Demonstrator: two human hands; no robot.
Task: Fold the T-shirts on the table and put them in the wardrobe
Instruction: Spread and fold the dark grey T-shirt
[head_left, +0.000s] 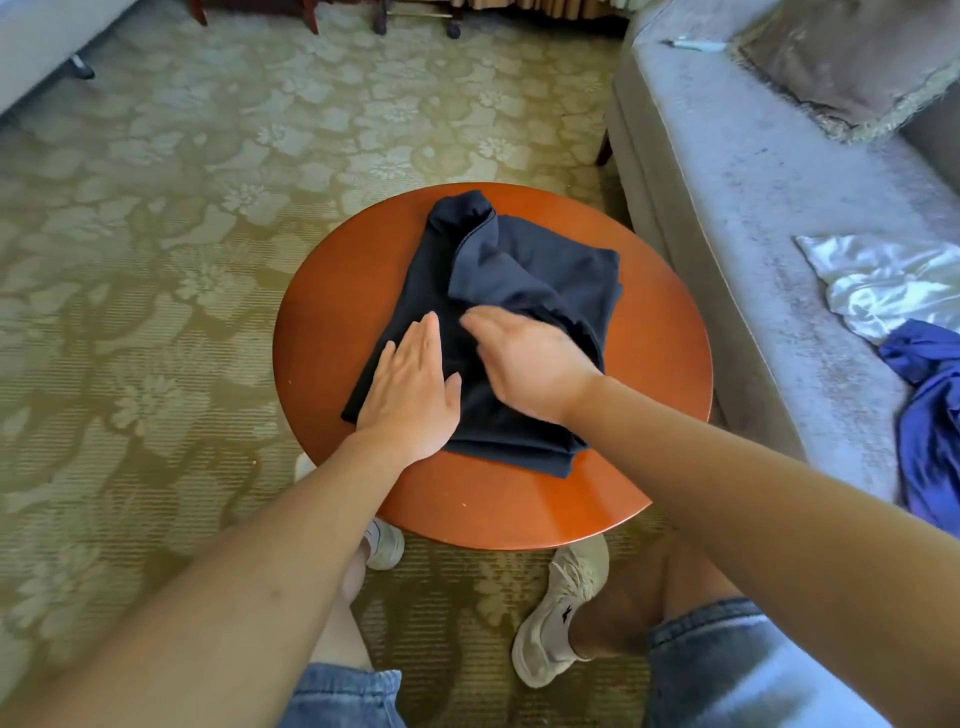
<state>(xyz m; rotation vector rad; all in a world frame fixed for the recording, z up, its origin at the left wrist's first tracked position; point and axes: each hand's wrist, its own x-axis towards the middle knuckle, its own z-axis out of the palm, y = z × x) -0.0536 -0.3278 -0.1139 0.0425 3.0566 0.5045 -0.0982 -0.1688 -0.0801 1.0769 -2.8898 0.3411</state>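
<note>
A dark navy T-shirt (524, 270) is laid in the middle of the round reddish tabletop (660, 364). It is partly folded: a flap of cloth is turned over its far right portion, and the near edge is seen in stacked layers. The left hand (410, 389) is pressed flat on the near left part of the shirt, palm down, with the fingers straight and held together and the thumb spread to the right. Nothing is gripped by it. The right hand (530, 364) is held palm down over the middle of the shirt, just beside the left hand, with its fingers directed to the left. It is blurred, so its fingers only appear to be extended and loose, with no cloth pinched. Whether the fabric is actually touched cannot be told. To the right of the tabletop a grey sofa (727, 182) is seen, on which a white satin cloth (883, 280) and a blue garment (930, 415) are lying. A patterned green carpet (156, 234) is spread beneath the tabletop.
</note>
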